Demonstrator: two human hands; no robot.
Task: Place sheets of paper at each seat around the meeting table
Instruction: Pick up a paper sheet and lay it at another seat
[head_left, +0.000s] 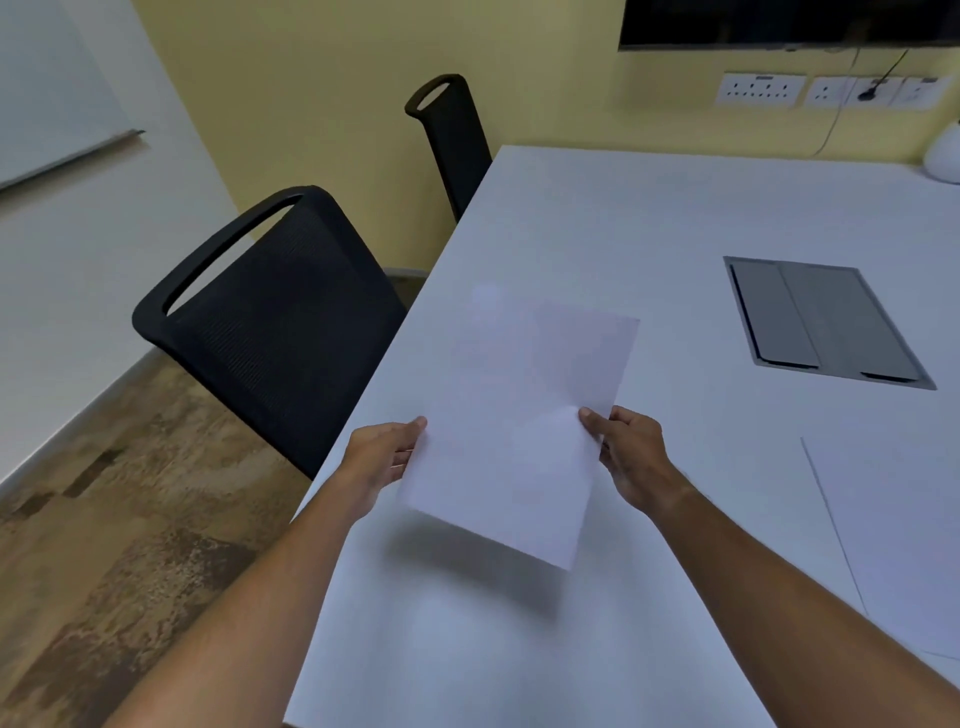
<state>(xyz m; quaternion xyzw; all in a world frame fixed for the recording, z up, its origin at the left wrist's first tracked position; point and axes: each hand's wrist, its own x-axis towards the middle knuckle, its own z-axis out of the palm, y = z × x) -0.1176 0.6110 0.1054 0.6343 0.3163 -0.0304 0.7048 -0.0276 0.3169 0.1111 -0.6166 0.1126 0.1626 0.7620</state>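
I hold a white sheet of paper (514, 431) just above the white meeting table (649, 223), its near end lifted and casting a shadow. My left hand (382, 460) pinches its left edge, thumb on top. My right hand (631, 454) pinches its right edge the same way. The sheet hangs in front of the nearer black mesh chair (275, 317) at the table's left side. A second black chair (454, 135) stands farther along the same side. Another sheet of paper (904, 540) lies flat on the table at the right.
A grey cable hatch (826, 322) is set into the table's middle. A white rounded object (945, 156) sits at the far right corner. Wall sockets (831, 91) and a dark screen (789, 23) are on the yellow wall. Wood-patterned floor (104, 519) lies to the left.
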